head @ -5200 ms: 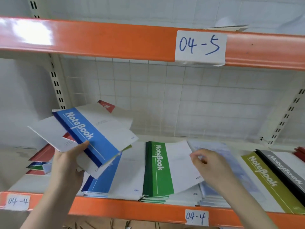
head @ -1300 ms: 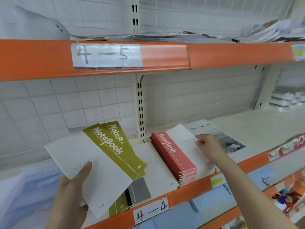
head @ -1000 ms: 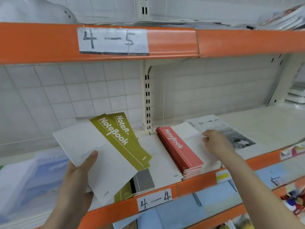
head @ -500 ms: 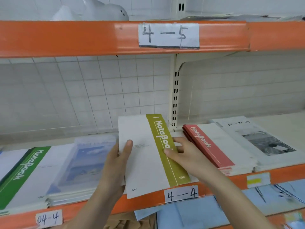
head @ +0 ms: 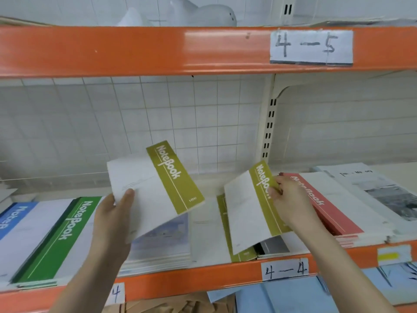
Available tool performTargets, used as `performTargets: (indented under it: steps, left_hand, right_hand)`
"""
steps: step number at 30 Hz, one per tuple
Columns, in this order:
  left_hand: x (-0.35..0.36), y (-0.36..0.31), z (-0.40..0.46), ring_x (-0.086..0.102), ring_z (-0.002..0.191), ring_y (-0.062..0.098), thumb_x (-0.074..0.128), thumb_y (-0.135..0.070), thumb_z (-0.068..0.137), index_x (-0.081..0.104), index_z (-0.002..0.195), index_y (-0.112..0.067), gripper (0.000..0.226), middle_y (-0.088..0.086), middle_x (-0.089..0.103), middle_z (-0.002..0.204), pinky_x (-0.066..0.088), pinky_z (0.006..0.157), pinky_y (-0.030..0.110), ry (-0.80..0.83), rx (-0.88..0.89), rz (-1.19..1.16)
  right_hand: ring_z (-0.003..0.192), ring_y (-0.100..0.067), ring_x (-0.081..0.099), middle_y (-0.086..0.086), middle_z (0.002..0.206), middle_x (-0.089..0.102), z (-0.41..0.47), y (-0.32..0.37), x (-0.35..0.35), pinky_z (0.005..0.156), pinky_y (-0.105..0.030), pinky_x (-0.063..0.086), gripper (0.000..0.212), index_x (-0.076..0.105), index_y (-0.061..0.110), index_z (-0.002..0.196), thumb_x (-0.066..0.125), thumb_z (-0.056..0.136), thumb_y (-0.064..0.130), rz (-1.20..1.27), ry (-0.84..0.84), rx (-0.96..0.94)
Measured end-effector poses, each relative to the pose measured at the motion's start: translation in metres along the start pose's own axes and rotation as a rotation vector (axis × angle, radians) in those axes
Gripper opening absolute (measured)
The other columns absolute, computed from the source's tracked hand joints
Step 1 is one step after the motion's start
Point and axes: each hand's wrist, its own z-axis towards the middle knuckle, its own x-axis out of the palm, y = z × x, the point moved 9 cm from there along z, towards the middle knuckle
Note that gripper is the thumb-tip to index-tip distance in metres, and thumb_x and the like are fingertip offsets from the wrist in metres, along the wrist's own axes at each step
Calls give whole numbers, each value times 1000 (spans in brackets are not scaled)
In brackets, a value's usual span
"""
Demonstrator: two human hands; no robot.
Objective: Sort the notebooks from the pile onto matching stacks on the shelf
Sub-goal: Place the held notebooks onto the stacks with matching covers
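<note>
My left hand (head: 112, 220) grips an olive-and-white notebook (head: 158, 188) by its lower left corner and holds it tilted above the shelf. My right hand (head: 291, 199) pinches a second olive notebook (head: 248, 213) by its spine edge. That one hangs slanted just over the olive stack (head: 239, 255), which lies beside a grey-black notebook (head: 273, 245). To the right is the red stack (head: 334, 213). A pale blue stack (head: 162, 242) lies under my left-hand notebook, with the green stack (head: 58, 240) and the blue stack (head: 11, 220) further left.
The orange front beam (head: 203, 281) carries a "4-4" label (head: 285, 269). The upper orange beam (head: 135, 50) with a "4-5" label hangs overhead. A black-and-white printed booklet stack (head: 388, 195) lies at far right. A slotted upright post (head: 268, 123) stands behind.
Half a second ago both hands held the olive notebooks together. Now my right hand has drawn one away to the right over the olive stack, while my left keeps the other raised.
</note>
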Motion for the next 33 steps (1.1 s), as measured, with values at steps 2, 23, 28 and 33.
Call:
performTargets:
  steps: [2, 23, 28, 33]
  left_hand:
    - [-4, 0, 6, 56, 87, 30, 52, -25, 97, 56, 112, -3, 27, 15, 60, 102, 44, 64, 32, -6, -7, -5]
    - [112, 27, -36, 51, 116, 18, 46, -27, 98, 30, 141, -16, 47, 3, 47, 137, 49, 93, 30, 608, 302, 948]
    - [116, 8, -50, 50, 127, 30, 62, -37, 89, 57, 126, -11, 45, 6, 65, 121, 44, 98, 44, 459, 768, 1517]
    - [106, 17, -36, 68, 63, 29, 92, -26, 51, 72, 76, -8, 36, 5, 68, 62, 52, 47, 38, 450, 835, 1467]
  right_hand:
    - [99, -27, 60, -10, 110, 63, -6, 10, 21, 71, -27, 41, 21, 59, 6, 115, 50, 96, 11, -31, 80, 26]
    - [93, -8, 59, 9, 100, 65, -26, 11, 30, 81, -18, 44, 23, 66, 21, 107, 45, 98, 18, 82, 40, -117]
    - [106, -2, 49, 13, 111, 55, -46, 44, 42, 90, -13, 39, 26, 61, 25, 118, 46, 97, 31, -29, 136, -341]
    - [135, -5, 19, 11, 146, 28, -77, 61, 93, 111, -23, 20, 61, 34, 28, 144, 47, 90, 55, -286, 492, -490]
